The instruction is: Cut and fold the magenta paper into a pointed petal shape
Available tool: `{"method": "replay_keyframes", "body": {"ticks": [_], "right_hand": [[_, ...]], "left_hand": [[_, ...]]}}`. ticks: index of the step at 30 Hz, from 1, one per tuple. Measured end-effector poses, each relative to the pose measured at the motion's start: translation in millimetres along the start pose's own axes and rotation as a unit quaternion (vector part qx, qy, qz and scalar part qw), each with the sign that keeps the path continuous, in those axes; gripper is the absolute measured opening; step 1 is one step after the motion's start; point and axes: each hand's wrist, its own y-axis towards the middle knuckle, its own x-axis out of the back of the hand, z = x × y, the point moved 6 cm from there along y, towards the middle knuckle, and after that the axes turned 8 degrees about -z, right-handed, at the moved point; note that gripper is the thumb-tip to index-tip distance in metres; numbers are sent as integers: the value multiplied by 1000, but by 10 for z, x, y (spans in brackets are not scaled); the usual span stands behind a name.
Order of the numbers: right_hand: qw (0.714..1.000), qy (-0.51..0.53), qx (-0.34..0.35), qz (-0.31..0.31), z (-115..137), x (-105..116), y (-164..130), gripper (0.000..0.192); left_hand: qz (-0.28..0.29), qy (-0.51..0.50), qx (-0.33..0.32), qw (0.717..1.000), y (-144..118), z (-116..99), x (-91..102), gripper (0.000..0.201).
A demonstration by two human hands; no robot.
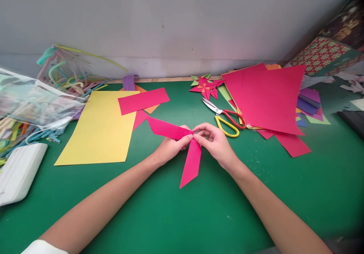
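Both my hands pinch a folded pink paper strip (191, 164) just above the green table (159, 212). One slanted end of the strip points left, and the other hangs toward me, so it bends at a corner between my fingertips. My left hand (173, 144) grips it left of the fold, thumb on top. On the fold's right side, the thumb and fingers of my right hand (213, 142) press together at the corner. Beyond my right hand lie scissors (224, 117) with one red and one yellow handle, their blades slightly apart.
A yellow sheet (99, 128) and a pink paper rectangle (143, 101) lie on the left. Paper stars (205, 87) sit at the back, beside large red sheets (267, 98). Colourful pipe cleaners (71, 75), a clear plastic bag (34, 98) and a white case (21, 172) crowd the left edge.
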Motion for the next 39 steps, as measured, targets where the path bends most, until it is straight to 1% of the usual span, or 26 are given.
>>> {"method": "replay_keyframes", "body": {"ticks": [2,3,4,6,7,8,9,13,17,19,21,23,24,27,29,31,33,35,36,37,39], "right_hand": [[1000,-6,-1,-11,18,28,12,28],[1000,-3,0,-19,30,52,19,28],[1000,3,1,-28,42,83,27,27],[999,16,0,-44,56,157,49,24],[999,16,0,-45,59,193,61,23],[999,12,-1,-41,60,223,73,23],[1000,3,-2,-31,58,244,84,23],[1000,-25,3,2,41,273,118,24],[999,-36,11,10,-2,238,147,27],[999,-38,4,15,-31,220,158,30],[999,-34,-6,19,-51,209,164,31],[999,-22,-15,21,-61,200,164,32],[999,-15,-22,24,-68,190,162,32],[998,1,-39,43,-92,125,142,32],[997,3,-43,62,-106,64,119,32],[996,5,-47,78,-112,14,95,33],[995,18,-62,82,-120,-2,82,34],[992,58,-96,59,-142,35,93,30],[989,90,-115,38,-158,69,105,27],[983,127,-133,15,-174,105,120,26],[968,197,-155,-19,-198,150,144,24]], "left_hand": [[-3,-2,-9,1000,3,-31,16,28],[5,-4,-13,1000,4,-57,20,26],[26,-5,-16,1000,4,-89,17,23],[95,-6,-14,995,0,-153,-1,20],[134,-7,-8,991,-1,-175,-7,22],[157,-17,3,987,7,-187,8,27],[162,-32,17,986,30,-187,43,32],[115,-76,70,988,189,-82,251,38],[70,-106,90,988,316,2,427,40],[73,-106,104,986,336,-6,467,44],[89,-101,112,985,333,-63,480,52],[109,-70,114,985,312,-151,475,57],[121,-39,114,985,295,-196,461,57],[156,92,104,978,225,-301,374,47],[169,174,69,968,186,-350,289,43],[180,235,14,955,157,-381,194,40],[191,256,-13,948,139,-369,121,39],[183,230,-7,956,146,-340,100,38],[163,203,1,965,162,-331,111,36],[129,170,7,977,186,-329,137,35],[31,92,10,995,233,-330,210,33]]}}
